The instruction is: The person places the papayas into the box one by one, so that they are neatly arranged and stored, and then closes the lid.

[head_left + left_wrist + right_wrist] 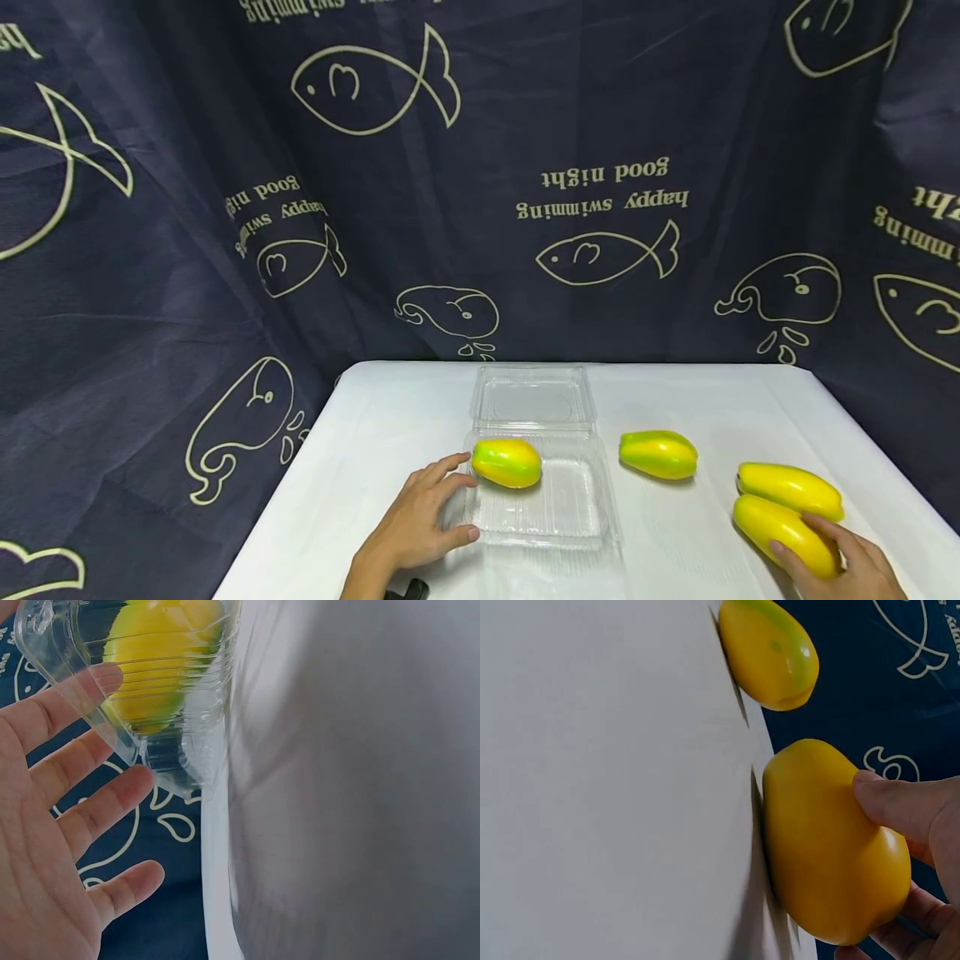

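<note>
A clear plastic clamshell box [576, 500] lies with its lid folded back, one yellow-green papaya [507, 463] in the left of its base. My left hand [420, 518] is beside the box's left side, fingers spread and relaxed; in the left wrist view, fingertips [105, 677] are at the clear wall. At the right, my right hand [851, 562] holds a yellow papaya [783, 533] between thumb and fingers. In the right wrist view the thumb [900, 802] lies on that papaya's side, its other fingers partly hidden behind. The papaya appears low, at the tabletop.
Another yellow papaya [795, 489] lies just behind the held one. A greener papaya [658, 455] sits between it and the box. The white tabletop [675, 533] is bordered by dark cloth [480, 183] printed with fish and whales. A small black object [415, 590] shows by the left wrist.
</note>
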`<state>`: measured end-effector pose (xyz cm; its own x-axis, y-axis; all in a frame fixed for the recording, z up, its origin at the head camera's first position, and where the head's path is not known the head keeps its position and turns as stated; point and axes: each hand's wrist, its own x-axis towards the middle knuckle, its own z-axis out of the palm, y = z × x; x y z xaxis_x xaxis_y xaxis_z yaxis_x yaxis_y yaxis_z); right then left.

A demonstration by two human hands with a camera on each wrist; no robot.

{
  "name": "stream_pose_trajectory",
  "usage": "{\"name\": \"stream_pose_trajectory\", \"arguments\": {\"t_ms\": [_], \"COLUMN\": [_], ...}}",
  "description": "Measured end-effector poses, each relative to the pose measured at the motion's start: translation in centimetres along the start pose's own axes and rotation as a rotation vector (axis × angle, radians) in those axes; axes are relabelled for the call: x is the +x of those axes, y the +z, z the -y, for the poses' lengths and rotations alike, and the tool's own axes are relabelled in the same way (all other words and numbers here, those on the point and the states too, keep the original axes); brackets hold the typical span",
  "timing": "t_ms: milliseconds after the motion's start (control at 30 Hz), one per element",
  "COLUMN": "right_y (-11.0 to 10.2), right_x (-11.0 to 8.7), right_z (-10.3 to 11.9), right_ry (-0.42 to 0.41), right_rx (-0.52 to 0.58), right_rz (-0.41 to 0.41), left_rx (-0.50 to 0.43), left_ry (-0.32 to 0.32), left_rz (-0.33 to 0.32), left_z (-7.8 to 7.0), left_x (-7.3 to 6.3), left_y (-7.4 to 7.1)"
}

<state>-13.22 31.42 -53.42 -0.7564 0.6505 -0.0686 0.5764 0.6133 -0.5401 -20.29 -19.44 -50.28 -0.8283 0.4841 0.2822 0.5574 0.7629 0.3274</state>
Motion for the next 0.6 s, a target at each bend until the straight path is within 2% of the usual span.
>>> {"name": "stream_pose_trajectory", "arguments": {"t_ms": [133, 600], "right_y": [0.35, 0.08], "right_x": [0.01, -0.15], "right_z": [-0.35, -0.38], "right_ry": [-0.006, -0.022], "right_rx": [0.026, 0.058], "right_rz": [-0.017, -0.003], "left_rx": [-0.005, -0.013], "left_ry": [0.000, -0.020], "left_rz": [0.004, 0.017], "left_z": [-0.09, -0.09], "left_x": [-0.01, 0.06], "left_y": [0.01, -0.09]}}
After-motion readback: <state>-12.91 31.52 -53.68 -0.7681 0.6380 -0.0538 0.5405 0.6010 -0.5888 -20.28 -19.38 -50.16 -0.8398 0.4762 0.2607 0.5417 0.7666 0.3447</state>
